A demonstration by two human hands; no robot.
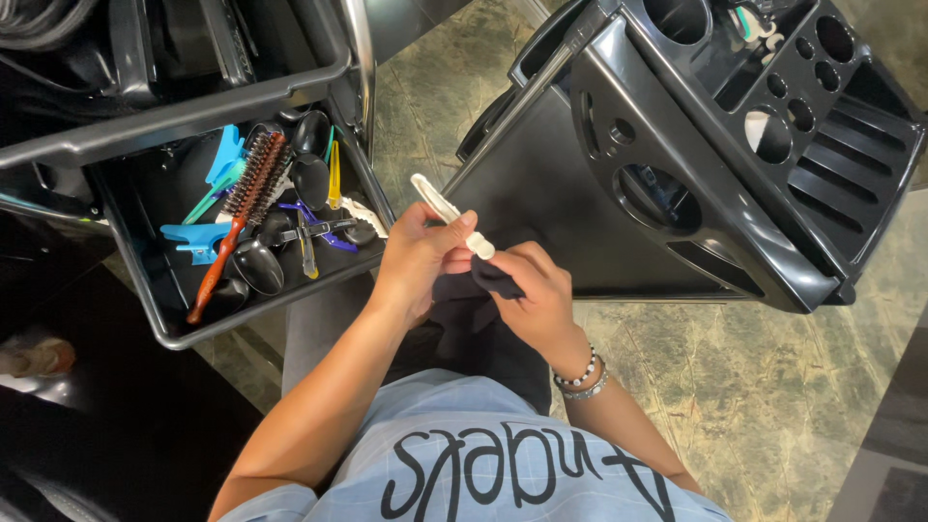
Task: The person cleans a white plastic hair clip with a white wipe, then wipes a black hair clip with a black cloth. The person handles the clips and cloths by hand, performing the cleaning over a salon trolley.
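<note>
- While the left hand (418, 253) pinches a long white hair clip (450, 215) near its lower end, fingers closed on it, the right hand (537, 290) grips a dark cloth (491, 278) bunched against the clip's lower tip.
- The clip sits at the centre of the frame, slanting up and to the left, held in the air above the person's lap.
- By my reading, the wiping of this clip is under way: the cloth covers only the lower tip, and the upper length shows bare.
- Plenty seems left: the open drawer (164, 319) at the left of the frame holds a round brush (242, 217), blue clips (203, 237), black spoon-shaped pieces (259, 266) and a yellow clip (333, 176), all loose in a heap.
- Whether any of those are already wiped cannot be told.
- The drawer's rim lies just beside the left forearm, so a leftward swing has little slack.
- A black trolley (619, 106), tipped on its side, fills the upper right; its flat panel stands near the clip's upper tip.
- Open room lies at the lower right, over the green stone floor (773, 387), and in the gap between drawer and trolley.
</note>
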